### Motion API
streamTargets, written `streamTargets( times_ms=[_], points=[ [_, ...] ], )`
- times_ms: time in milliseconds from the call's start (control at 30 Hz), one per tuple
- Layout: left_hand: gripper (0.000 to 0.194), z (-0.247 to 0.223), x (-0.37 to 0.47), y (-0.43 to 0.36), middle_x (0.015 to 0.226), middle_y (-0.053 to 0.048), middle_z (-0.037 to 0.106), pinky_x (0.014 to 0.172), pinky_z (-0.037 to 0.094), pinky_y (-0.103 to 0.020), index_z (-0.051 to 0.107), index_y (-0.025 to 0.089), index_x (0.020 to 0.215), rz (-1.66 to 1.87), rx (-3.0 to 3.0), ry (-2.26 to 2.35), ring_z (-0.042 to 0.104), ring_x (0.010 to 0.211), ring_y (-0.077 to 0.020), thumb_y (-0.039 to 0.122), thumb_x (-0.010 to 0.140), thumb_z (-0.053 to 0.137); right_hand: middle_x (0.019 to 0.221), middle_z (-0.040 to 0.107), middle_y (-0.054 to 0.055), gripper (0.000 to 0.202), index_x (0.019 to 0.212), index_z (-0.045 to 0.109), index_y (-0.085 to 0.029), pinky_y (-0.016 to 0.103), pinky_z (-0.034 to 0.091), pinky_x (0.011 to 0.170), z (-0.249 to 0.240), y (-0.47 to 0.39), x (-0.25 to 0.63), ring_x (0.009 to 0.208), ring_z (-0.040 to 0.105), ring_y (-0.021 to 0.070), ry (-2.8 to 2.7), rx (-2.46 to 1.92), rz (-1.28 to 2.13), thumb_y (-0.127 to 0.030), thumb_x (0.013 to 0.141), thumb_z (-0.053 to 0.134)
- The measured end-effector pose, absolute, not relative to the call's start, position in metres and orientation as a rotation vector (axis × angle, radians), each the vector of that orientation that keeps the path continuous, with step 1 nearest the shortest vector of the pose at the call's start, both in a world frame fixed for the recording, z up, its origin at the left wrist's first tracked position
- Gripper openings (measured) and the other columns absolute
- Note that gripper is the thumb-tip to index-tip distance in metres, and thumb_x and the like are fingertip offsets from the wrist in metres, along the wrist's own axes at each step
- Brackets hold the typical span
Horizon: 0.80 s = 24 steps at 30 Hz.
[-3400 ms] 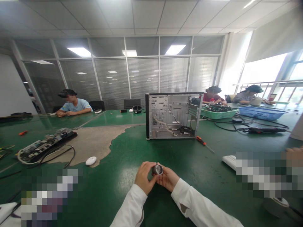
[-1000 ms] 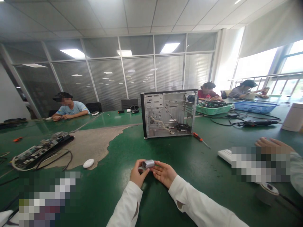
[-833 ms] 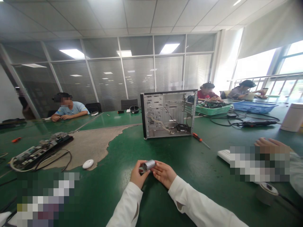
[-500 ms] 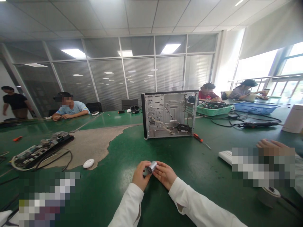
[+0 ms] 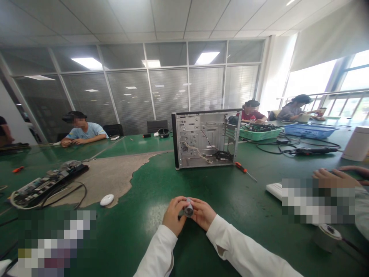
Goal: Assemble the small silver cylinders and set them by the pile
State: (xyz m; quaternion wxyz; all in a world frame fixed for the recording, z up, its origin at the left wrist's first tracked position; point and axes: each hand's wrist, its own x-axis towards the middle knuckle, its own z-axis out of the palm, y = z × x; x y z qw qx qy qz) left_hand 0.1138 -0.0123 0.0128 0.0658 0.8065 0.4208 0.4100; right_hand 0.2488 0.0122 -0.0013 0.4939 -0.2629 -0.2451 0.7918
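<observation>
Between my two hands is a small silver metal cylinder (image 5: 188, 210), its dark, hollow-looking end facing me. My left hand (image 5: 173, 216) wraps its fingers and thumb around the left side. From the right, my right hand (image 5: 205, 214) grips it with bent fingertips. Both hands are held low over the green table (image 5: 152, 184), sleeves in white. Beyond them stands an opened computer case (image 5: 206, 140) with loose cables inside. An orange-handled screwdriver (image 5: 242, 168) lies by the case's lower right corner.
At left lie a circuit assembly (image 5: 49, 182) with cables and a white round object (image 5: 107, 200). A green basket (image 5: 261, 134), a blue basket (image 5: 309, 130) and black cables are at right. Another person's hands (image 5: 334, 177) are near the right edge. More people sit across the table.
The metal cylinder has been turned so that its hollow end points more towards me. Both hands have shifted slightly to the right. At far left a walking person has moved mostly out of view.
</observation>
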Motion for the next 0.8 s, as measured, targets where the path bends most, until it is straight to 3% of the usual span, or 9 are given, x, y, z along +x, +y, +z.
streamTargets(
  times_ms=[300,533,800],
  points=[
    [0.031,0.0179,0.1142,-0.0141,0.103,-0.006,0.052,0.083,0.037,-0.039,0.05,0.021,0.096,1.282,2.364,1.258,0.044,0.098,-0.0209,0.016,0.065,0.051,0.07,0.06,0.009,0.025,0.077,0.054,-0.007,0.027,0.044,0.064,-0.0067,0.0172,0.2499,0.066,0.058,0.0139,-0.678,-0.658,2.084,-0.03,0.067,0.054],
    [0.03,0.018,0.1154,-0.0159,0.098,-0.007,0.053,0.067,0.043,-0.032,0.049,0.019,0.095,1.338,2.136,1.299,0.048,0.091,-0.0204,0.019,0.066,0.051,0.062,0.059,0.006,0.031,0.077,0.053,-0.006,0.029,0.043,0.067,-0.0044,0.0182,0.2515,0.059,0.057,0.0121,-0.68,-0.693,2.213,-0.036,0.072,0.047],
    [0.038,0.0102,0.1093,-0.0075,0.094,-0.006,0.054,0.065,0.043,-0.028,0.038,0.019,0.101,1.413,1.814,1.295,0.052,0.084,-0.0169,0.022,0.066,0.052,0.064,0.061,0.009,0.035,0.073,0.053,-0.006,0.03,0.043,0.065,-0.0087,0.022,0.2538,0.063,0.059,0.0153,-0.789,-0.717,2.262,-0.039,0.074,0.042]
  ],
)
